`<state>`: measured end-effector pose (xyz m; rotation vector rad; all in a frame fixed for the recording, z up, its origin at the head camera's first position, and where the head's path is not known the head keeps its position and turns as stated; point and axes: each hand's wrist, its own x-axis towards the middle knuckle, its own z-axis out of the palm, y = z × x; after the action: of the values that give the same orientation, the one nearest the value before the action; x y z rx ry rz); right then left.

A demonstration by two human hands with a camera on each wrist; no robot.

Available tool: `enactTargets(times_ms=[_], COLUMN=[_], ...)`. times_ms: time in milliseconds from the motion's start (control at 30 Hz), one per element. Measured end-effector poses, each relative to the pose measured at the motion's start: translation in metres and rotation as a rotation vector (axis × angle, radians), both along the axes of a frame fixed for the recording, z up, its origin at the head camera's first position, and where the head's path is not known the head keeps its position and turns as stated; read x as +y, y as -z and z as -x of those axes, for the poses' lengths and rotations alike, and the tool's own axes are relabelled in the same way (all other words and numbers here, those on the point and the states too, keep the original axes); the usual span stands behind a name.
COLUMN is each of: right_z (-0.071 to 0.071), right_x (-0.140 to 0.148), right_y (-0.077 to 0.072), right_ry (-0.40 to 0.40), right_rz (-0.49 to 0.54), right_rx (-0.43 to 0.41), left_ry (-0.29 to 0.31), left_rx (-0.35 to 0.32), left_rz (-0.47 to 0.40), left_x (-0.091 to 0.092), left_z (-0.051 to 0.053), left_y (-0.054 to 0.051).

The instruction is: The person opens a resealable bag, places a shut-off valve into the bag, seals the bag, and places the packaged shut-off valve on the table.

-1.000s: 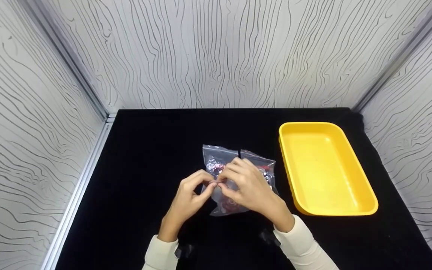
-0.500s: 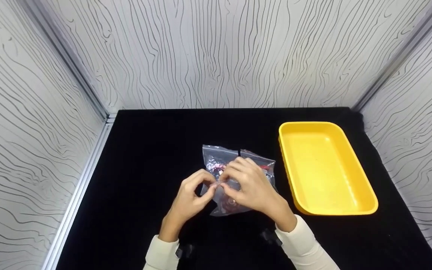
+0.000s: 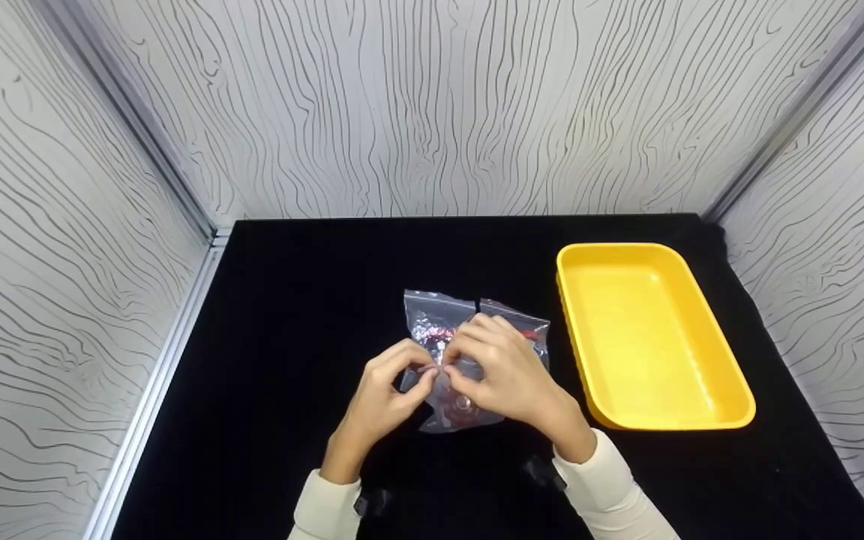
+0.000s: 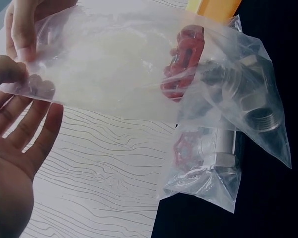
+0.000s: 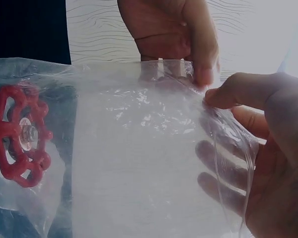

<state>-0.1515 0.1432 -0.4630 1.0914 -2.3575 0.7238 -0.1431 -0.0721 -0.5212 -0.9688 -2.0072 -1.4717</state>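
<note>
A clear zip-lock bag hangs from both hands, with its top edge between their fingertips. Inside it is a metal valve with a red handwheel. My left hand pinches the bag's edge between thumb and fingers. Close beside it, my right hand pinches the same edge, the thumbs nearly meeting. In the right wrist view several right-hand fingers show through the plastic. Whether the bag's seal is parted I cannot tell. The right hand partly hides the bags behind.
Two more clear bags, a left one and a right one, lie on the black tabletop. One in the left wrist view holds another red-wheeled valve. A yellow tray stands right. Wood-patterned panels enclose the table.
Both hands have shifted very slightly right, still pinching the bag's edge. The gap between the fingertips has widened a little. Tray and lying bags stay put.
</note>
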Motion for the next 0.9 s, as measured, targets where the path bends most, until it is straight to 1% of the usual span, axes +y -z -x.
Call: enactTargets(times_ms=[133,267,367,500,633,767,900], right_z=[0.0,0.0,0.0,0.0,0.0,0.0,0.0], right_x=[-0.002,-0.004,-0.002,0.004,0.009,0.01,0.01], right_y=[0.001,0.002,0.001,-0.001,-0.003,-0.002,-0.001], right_ry=[0.0,-0.008,-0.008,0.014,0.015,0.009,0.005], right_rz=[-0.005,-0.01,-0.018,-0.033,-0.053,-0.053,-0.035], right_rx=[0.012,0.047,0.057,0.042,0.015,0.01,0.028], left_ry=[-0.006,-0.004,-0.01,-0.021,0.004,0.007,0.004], left_rx=[0.014,0.022,0.012,-0.013,-0.022,0.01,0.042], left_rz=[-0.007,-0.01,-0.009,-0.003,0.022,0.035,0.022], left_x=[0.002,0.003,0.003,0.004,0.007,0.011,0.013], left_z=[0.0,0.0,0.0,-0.001,-0.001,0.0,0.001], left_y=[0.0,0.0,0.001,0.002,0.003,0.005,0.004])
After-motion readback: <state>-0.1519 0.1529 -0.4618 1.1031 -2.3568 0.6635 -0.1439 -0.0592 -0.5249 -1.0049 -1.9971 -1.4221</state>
